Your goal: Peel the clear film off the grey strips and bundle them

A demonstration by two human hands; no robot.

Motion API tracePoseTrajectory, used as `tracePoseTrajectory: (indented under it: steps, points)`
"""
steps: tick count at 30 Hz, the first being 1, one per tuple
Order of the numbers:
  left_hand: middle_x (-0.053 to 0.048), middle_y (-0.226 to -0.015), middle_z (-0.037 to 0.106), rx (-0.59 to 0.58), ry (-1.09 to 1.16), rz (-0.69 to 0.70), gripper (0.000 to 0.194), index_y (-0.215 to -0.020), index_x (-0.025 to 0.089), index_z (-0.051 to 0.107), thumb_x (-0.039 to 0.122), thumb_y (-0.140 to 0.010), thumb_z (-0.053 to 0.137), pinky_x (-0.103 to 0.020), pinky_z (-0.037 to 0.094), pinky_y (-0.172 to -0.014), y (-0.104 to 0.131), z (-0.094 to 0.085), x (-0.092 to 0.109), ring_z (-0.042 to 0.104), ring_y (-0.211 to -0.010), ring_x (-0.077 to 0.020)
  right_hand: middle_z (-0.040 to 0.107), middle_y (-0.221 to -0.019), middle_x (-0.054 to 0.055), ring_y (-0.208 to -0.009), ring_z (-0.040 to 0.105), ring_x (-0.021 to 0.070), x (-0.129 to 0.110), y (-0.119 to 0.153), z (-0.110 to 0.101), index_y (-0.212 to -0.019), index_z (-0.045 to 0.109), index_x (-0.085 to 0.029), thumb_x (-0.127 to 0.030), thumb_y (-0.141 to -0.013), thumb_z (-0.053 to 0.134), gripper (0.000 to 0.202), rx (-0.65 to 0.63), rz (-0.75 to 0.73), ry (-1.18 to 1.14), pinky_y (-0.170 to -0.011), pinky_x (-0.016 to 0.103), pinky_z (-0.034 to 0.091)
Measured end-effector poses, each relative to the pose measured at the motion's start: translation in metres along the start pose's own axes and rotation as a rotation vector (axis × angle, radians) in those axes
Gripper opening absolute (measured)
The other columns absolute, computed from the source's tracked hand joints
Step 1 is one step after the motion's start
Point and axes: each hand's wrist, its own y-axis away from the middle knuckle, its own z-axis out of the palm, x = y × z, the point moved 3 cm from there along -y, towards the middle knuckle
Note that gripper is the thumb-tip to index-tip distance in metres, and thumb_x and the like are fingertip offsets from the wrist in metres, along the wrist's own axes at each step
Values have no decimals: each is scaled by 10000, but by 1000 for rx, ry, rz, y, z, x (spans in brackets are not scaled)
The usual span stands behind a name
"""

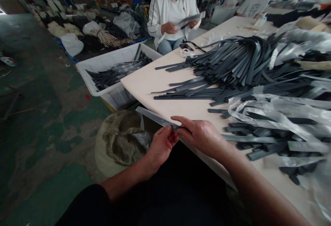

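Observation:
A clear plastic sleeve (151,115) juts out to the left from between my two hands, over the table's near edge. The end of a dark flat strip (176,127) shows at its right end. My left hand (162,143) pinches the sleeve from below between thumb and fingers. From the right, my right hand (200,133) closes on the dark strip at the sleeve's end, its index finger lifted a little. Both hands are close together. How far the strip reaches into the sleeve I cannot tell.
A large pile of dark strips (232,60) covers the pale table (144,81), with plastic sleeves (274,112) on the right. A white bin (103,60) holds bagged strips. Below lies an open woven sack (111,150). A co-worker in white (155,12) handles a sleeve opposite; another person (254,3) sits farther back.

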Motion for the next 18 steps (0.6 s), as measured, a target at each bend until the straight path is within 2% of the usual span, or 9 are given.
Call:
tracePoseTrajectory:
  steps: [3,6,8,11,15,16,18]
  points:
    - [10,-679,698,82,42,81,158,-765,144,676,203,-725,817,-177,529,-596,-3,0,26,642,-592,-84,770,-874,22,-741,735,227,-9,19,-15,-1365,529,-293,-274,-919,562,447,45,-15,-26,-607,271,497]
    - [16,-654,692,165,70,150,82,-746,146,671,150,-804,729,-163,518,-568,-6,-7,61,627,-552,-70,764,-835,-16,-653,726,178,-4,61,-38,-1362,510,-331,-295,-940,522,424,97,-18,-131,-547,236,501]
    - [9,-660,699,176,50,151,69,-749,145,680,141,-809,716,-163,513,-544,-2,-11,68,630,-547,-75,752,-759,-36,-559,702,150,-2,88,-47,-1333,533,-338,-291,-946,502,391,124,-22,-158,-488,211,490]
    - [-9,-686,716,154,-6,54,80,-787,144,709,179,-755,774,-178,518,-531,12,-11,48,647,-566,-96,747,-717,-54,-494,681,123,-9,108,-42,-1258,588,-330,-225,-926,496,360,132,-23,-197,-453,181,485]
    - [-41,-745,733,75,-57,-151,228,-818,126,732,234,-660,855,-198,539,-572,33,-5,9,659,-614,-112,777,-864,-37,-646,732,131,-18,110,-14,-1211,625,-311,-174,-894,502,366,98,51,-286,-546,179,532]
    - [-40,-753,734,62,-56,-169,247,-817,127,733,241,-644,867,-197,541,-587,36,-4,5,661,-628,-111,777,-875,-29,-664,732,132,-16,111,-8,-1203,632,-301,-182,-897,503,353,95,88,-304,-563,182,536]
    - [-24,-751,731,52,-44,-123,264,-796,142,728,242,-613,889,-195,544,-607,37,-3,4,662,-642,-106,770,-855,-19,-660,721,127,-10,118,-1,-1192,638,-284,-217,-914,506,315,88,162,-348,-576,182,535]
